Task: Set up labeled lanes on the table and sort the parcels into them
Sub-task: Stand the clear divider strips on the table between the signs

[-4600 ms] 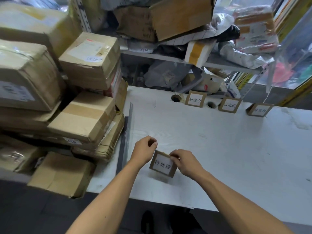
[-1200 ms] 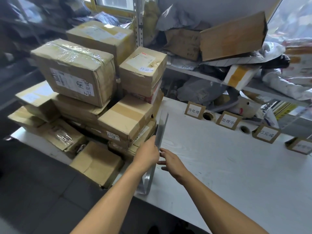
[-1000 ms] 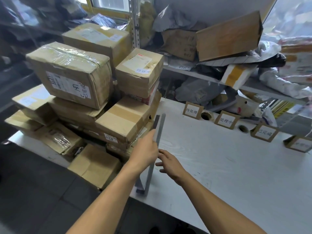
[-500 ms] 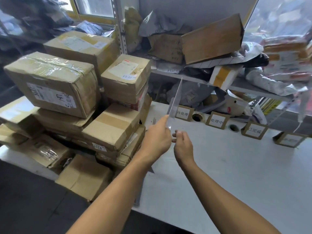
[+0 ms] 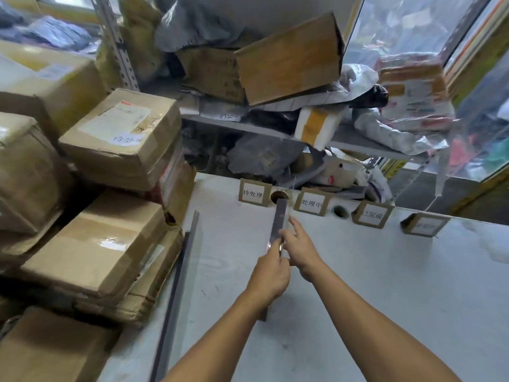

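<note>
A long, clear plastic divider strip [image 5: 278,222] stands on edge over the white worktop [image 5: 385,285], its far end between the first two of four brown cardboard label cards [image 5: 311,204] lined along the back edge. The left hand [image 5: 271,274] pinches the strip near its middle; the right hand [image 5: 298,246] rests against its side with fingers fairly straight. A second grey strip [image 5: 179,277] lies beside the stacked brown cardboard parcels [image 5: 110,238] on the left. Behind, a grey metal shelf [image 5: 358,140] carries boxes and plastic mailers, next to a window.
</note>
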Motion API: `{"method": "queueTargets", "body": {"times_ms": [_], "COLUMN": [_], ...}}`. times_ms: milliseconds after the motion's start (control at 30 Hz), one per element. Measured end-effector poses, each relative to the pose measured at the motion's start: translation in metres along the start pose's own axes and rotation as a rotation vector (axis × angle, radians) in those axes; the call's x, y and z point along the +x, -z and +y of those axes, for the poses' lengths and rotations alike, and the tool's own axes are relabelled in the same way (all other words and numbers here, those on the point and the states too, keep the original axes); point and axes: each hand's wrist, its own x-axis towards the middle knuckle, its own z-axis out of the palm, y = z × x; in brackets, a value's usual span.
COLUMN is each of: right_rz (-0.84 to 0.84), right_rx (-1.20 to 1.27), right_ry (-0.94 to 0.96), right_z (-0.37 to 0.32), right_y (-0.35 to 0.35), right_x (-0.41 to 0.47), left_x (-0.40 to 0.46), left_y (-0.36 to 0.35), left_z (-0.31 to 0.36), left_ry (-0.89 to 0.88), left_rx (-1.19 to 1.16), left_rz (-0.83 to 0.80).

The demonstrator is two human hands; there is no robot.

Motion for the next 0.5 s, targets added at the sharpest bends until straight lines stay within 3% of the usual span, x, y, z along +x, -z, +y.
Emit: {"method": "queueTargets", "body": {"times_ms": [500], "right_rz": [0.050], "right_rx": [-0.189], "right_ry": [-0.004], "right_z": [0.013], "right_y": [0.024], "right_x": [0.065], "left_x": [0.063], "left_y": [-0.033], "left_z": [-0.004], "left_ry": [0.051], "left_rx": [-0.142], "left_rz": [-0.073]}}
